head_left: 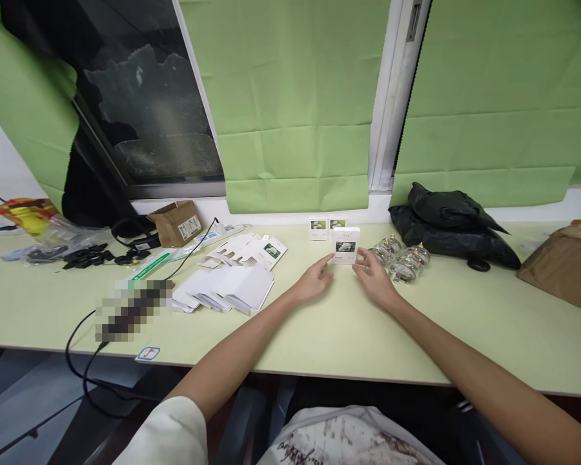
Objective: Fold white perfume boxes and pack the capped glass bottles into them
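A small white box (346, 247) with a picture of white flowers on green stands upright on the table. My left hand (313, 281) is at its left side, the index fingertip against the edge and the thumb lower down, apart from it. On the opposite side, my right hand (375, 279) has its fingertips at the right edge, so the box sits between both hands. Behind it, two similar boxes, a left one (318, 228) and a right one (337, 224), stand side by side by the wall. Clear-wrapped, shiny round items (410, 263) lie just right of my right hand.
Flat white cartons (242, 287) are piled to the left, near a blurred dark object (134, 310) with cables. An open brown box (177, 223) and black parts (87, 256) lie farther left. Black plastic bags (458, 226) and a brown package (564, 265) occupy the right side.
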{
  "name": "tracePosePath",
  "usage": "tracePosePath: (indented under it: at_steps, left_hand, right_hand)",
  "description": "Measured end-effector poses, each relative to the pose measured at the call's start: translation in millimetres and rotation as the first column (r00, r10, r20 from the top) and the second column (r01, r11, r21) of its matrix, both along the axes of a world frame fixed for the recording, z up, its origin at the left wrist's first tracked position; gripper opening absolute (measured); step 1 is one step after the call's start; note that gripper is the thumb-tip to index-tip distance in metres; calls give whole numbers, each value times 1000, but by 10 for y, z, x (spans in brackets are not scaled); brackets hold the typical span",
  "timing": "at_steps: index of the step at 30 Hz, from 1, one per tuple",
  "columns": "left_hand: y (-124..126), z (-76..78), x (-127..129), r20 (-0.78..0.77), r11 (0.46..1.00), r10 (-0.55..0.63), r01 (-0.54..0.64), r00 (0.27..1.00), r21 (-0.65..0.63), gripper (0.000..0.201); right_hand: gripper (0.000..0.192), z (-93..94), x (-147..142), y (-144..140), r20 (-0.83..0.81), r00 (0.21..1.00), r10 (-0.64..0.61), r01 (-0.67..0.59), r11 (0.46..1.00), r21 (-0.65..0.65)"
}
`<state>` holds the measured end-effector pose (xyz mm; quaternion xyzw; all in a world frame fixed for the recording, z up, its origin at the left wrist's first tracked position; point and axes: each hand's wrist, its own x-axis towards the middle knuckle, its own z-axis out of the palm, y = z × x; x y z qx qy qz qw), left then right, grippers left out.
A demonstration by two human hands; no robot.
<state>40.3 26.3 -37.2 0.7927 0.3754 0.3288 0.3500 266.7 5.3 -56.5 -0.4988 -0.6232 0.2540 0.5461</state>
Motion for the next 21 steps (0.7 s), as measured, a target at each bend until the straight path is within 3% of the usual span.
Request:
tracePosePath:
  at_steps: [3,6,9,12,14,17,21]
  left_hand:
    - [30,30,-68,-13,998,39,-39,999,45,62]
    - [72,119,-229,-126,945,218,-177,968,275,52]
    - [117,219,-424,-309,782,524,-305,794,543,48]
    - [159,267,-584,-418,643,747,-402,517,652,58]
    - [183,267,-663,-470,586,810,-439,352,681,64]
    - [207,245,-746,-520,552,828,-470,209,689,68]
    - [209,230,-776,-558,566,812,-469,173,678,66]
  right_hand:
    - [57,15,-10,-18,15,1000,-17,17,1000,2]
    - [52,37,-20,-40,34,998,-56,55,998,14]
    - [46,58,-23,-64,45,996,-75,75,997,8]
    - [43,72,-21,-84,66,996,-68,68,998,-5]
    - [42,83,-24,-100,74,996,-50,51,999,-12]
    - [41,110,-42,-133,66,998,-11,13,999,-36]
    - [39,138,-64,-178,61,998,31,-27,997,-69]
